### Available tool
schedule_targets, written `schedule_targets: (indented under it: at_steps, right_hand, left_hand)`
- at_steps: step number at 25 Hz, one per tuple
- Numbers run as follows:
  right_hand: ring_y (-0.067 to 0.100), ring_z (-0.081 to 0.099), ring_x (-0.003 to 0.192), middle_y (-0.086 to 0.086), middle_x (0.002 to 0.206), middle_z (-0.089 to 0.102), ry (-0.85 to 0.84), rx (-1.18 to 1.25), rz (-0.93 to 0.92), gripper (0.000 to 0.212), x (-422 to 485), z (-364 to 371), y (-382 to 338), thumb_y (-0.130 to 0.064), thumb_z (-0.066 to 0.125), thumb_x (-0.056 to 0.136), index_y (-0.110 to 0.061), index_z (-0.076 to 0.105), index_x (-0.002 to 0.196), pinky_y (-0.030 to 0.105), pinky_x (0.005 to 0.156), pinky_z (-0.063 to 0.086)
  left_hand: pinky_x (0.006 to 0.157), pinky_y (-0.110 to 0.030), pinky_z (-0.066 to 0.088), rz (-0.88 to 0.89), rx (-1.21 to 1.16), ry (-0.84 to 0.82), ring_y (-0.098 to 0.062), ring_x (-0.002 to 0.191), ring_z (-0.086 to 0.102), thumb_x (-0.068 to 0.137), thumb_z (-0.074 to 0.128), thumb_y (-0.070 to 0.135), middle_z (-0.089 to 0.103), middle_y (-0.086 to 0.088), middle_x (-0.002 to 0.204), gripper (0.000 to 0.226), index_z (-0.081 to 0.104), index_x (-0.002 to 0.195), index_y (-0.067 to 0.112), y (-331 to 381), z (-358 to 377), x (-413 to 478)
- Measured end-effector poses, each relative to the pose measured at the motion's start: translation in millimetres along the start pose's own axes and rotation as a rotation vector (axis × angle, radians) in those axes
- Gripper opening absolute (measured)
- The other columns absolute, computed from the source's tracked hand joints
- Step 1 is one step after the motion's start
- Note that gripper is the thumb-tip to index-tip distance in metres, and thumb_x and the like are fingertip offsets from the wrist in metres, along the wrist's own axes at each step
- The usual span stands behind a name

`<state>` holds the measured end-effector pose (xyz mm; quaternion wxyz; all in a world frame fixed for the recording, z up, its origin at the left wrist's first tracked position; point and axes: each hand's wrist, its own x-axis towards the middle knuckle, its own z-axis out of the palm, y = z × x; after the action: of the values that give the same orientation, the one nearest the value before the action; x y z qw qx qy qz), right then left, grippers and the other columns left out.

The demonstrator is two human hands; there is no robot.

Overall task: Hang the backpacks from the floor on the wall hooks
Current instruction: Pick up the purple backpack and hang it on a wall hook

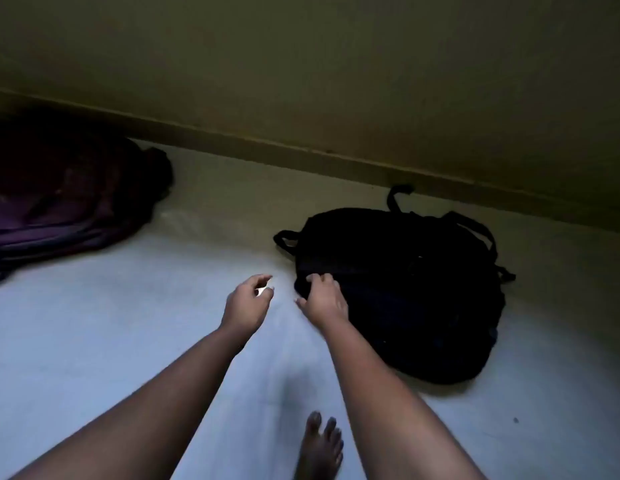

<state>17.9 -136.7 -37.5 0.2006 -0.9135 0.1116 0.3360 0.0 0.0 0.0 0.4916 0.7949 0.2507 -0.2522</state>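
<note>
A black backpack (416,292) lies flat on the pale floor near the wall, its straps and top loop spread toward the skirting. My right hand (324,297) rests on the bag's near left edge, fingers curled over the fabric. My left hand (247,303) hovers just left of the bag, fingers apart and bent, holding nothing. A second backpack, purple and dark red (62,195), lies on the floor at the far left against the wall. No wall hooks are in view.
A yellowish wall (336,64) with a skirting strip (301,154) runs across the top. My bare foot (320,448) stands on the floor (111,341) at the bottom centre, between my arms. The room is dim.
</note>
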Motion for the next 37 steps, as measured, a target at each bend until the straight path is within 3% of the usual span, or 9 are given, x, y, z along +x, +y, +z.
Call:
schedule_targets:
  at_steps: [4,8,14,19,23,28,31,34,37]
  right_hand:
    - [0.032,0.025,0.139,0.013,0.144,0.035,0.04,-0.213,0.043,0.063,81,78,37,-0.035,0.061,0.085,-0.013,0.033,0.137,0.048,0.11,0.032]
    - [0.032,0.061,0.106,0.014,0.106,0.066,0.33,-0.373,-0.008,0.026,101,101,39,-0.008,0.06,0.082,-0.009,0.055,0.108,0.038,0.076,0.053]
    - [0.033,0.062,0.104,0.01,0.114,0.066,0.147,-0.131,-0.142,0.036,62,61,6,0.0,0.042,0.089,-0.015,0.052,0.119,0.038,0.083,0.048]
    - [0.032,0.061,0.104,0.008,0.114,0.065,0.096,-0.062,-0.306,0.035,39,46,-118,-0.002,0.044,0.088,-0.017,0.054,0.118,0.036,0.08,0.048]
    - [0.026,0.054,0.112,0.008,0.12,0.057,0.169,-0.034,-0.356,0.037,79,80,-226,-0.005,0.046,0.09,-0.013,0.051,0.125,0.034,0.085,0.047]
    - [0.024,0.05,0.116,0.006,0.126,0.055,0.155,-0.044,-0.323,0.04,134,151,-298,-0.01,0.047,0.092,-0.013,0.048,0.132,0.032,0.091,0.045]
    - [0.025,0.052,0.115,0.008,0.126,0.057,0.157,-0.043,-0.344,0.04,159,184,-324,-0.009,0.049,0.091,-0.013,0.051,0.131,0.032,0.094,0.042]
    - [0.027,0.052,0.116,0.009,0.127,0.058,0.172,-0.045,-0.299,0.043,158,191,-338,-0.01,0.051,0.089,-0.013,0.05,0.132,0.031,0.096,0.039]
    - [0.027,0.052,0.12,0.009,0.128,0.06,0.174,-0.042,-0.267,0.045,135,170,-356,-0.009,0.053,0.088,-0.014,0.052,0.132,0.029,0.098,0.037]
  left_hand:
    - [0.089,-0.024,0.036,-0.076,0.042,-0.055,-0.019,0.121,0.051,0.093,0.047,0.019,0.057,-0.001,0.132,0.034,0.057,0.125,0.02,-63,61,75]
    - [0.087,-0.025,0.037,-0.113,0.032,-0.058,-0.014,0.107,0.051,0.094,0.046,0.021,0.057,0.001,0.13,0.033,0.058,0.124,0.022,-93,75,96]
    - [0.059,-0.016,0.039,-0.192,-0.088,0.187,-0.013,0.092,0.052,0.093,0.046,0.018,0.061,0.002,0.111,0.028,0.063,0.116,0.022,-71,14,60]
    - [0.094,-0.028,0.04,-0.126,0.03,0.326,-0.019,0.12,0.051,0.09,0.052,0.02,0.056,-0.001,0.131,0.037,0.053,0.128,0.018,-73,-113,53]
    - [0.108,-0.036,0.033,0.078,0.532,0.386,-0.023,0.134,0.036,0.083,0.061,0.025,0.037,-0.003,0.146,0.065,0.033,0.141,0.018,-116,-223,125]
    - [0.119,-0.043,0.013,0.085,1.044,0.204,-0.028,0.146,0.01,0.079,0.064,0.04,0.008,-0.01,0.158,0.096,0.001,0.149,0.018,-176,-300,248]
    - [0.101,-0.038,0.039,0.121,1.224,0.233,-0.028,0.128,0.041,0.084,0.054,0.027,0.033,-0.013,0.147,0.069,0.024,0.144,0.011,-207,-307,286]
    - [0.054,-0.026,0.051,0.271,1.39,0.2,-0.02,0.068,0.064,0.07,0.046,0.016,0.068,-0.005,0.077,0.025,0.068,0.082,0.013,-211,-317,303]
    - [0.071,-0.031,0.049,0.302,1.301,0.106,-0.031,0.087,0.063,0.07,0.064,0.026,0.068,-0.016,0.089,0.03,0.063,0.091,0.005,-178,-363,289]
